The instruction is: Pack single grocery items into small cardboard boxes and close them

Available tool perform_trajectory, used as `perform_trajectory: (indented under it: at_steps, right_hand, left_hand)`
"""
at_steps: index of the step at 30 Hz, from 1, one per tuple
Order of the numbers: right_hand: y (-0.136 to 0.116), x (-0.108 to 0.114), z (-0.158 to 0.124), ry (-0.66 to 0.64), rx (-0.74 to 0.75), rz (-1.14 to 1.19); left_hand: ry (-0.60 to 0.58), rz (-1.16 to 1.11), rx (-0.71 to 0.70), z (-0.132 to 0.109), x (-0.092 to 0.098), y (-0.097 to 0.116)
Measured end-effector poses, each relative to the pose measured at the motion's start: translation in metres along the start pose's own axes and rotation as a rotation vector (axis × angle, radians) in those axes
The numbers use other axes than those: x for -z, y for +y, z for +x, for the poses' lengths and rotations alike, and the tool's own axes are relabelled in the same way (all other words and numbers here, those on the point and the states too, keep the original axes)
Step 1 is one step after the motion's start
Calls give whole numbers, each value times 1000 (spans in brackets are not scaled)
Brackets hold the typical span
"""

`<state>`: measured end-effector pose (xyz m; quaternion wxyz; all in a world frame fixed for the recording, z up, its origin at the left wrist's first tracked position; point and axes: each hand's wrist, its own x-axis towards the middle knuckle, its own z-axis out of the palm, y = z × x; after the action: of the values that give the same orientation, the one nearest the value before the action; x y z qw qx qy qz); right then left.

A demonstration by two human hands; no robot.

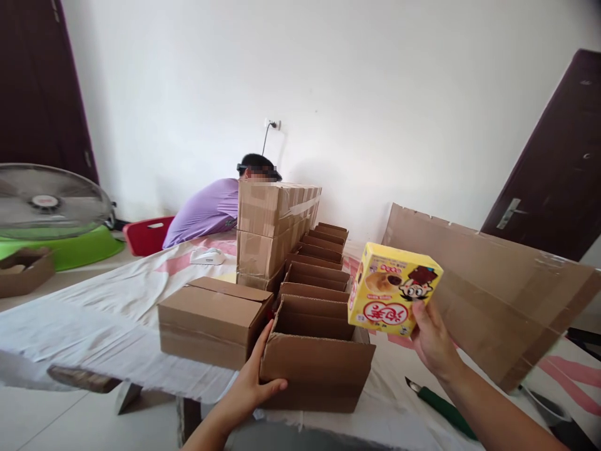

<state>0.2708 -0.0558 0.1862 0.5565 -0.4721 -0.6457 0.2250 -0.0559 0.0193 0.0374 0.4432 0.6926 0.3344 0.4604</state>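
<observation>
My right hand (432, 341) holds up a small yellow snack box (393, 289) printed with a cake and a cartoon face, just right of and above an open cardboard carton (315, 369). My left hand (251, 388) grips that carton's near left corner, thumb across its front wall. A closed brown carton (211, 322) sits to the left of it. Behind the open carton runs a row of several more open cartons (319, 263).
A stack of taped cartons (270, 225) stands behind, with a person in a purple top (206, 210) bent over beyond it. A large flattened cardboard sheet (493, 288) leans at right. A green-handled knife (439, 404) lies near my right arm. A fan (47, 200) stands at left.
</observation>
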Motion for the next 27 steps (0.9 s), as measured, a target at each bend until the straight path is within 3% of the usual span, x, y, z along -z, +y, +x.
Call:
perform_trajectory:
  at_steps: [4,8,11,13,16,18,20,25,27]
  right_hand:
    - [18,23,-45,93,-44,54]
    - [4,25,-68,27,0,-9]
    - [-17,12,-65,-188,56,-28]
    - [-24,-4,-57,-317,95,-144]
    - [-19,-30,-43,-389,151,-461]
    - [-11,-44,-36,-392,176,-604]
    - [-3,-53,-34,-381,190,-658]
    - [9,-60,-41,-370,235,-716]
    - [12,-62,-44,-369,241,-748]
  left_hand:
    - [54,83,-47,-3,-5,3]
    - [113,163,-64,-6,-8,7]
    - [140,155,-74,-7,-12,10]
    - [197,220,-152,-10,-17,13]
    - [373,485,-404,-17,-30,13]
    - [498,636,-495,-24,-40,10]
    - [540,699,-406,-31,-49,6]
    - [328,852,43,-37,-58,7]
    - [302,915,115,-35,-58,9]
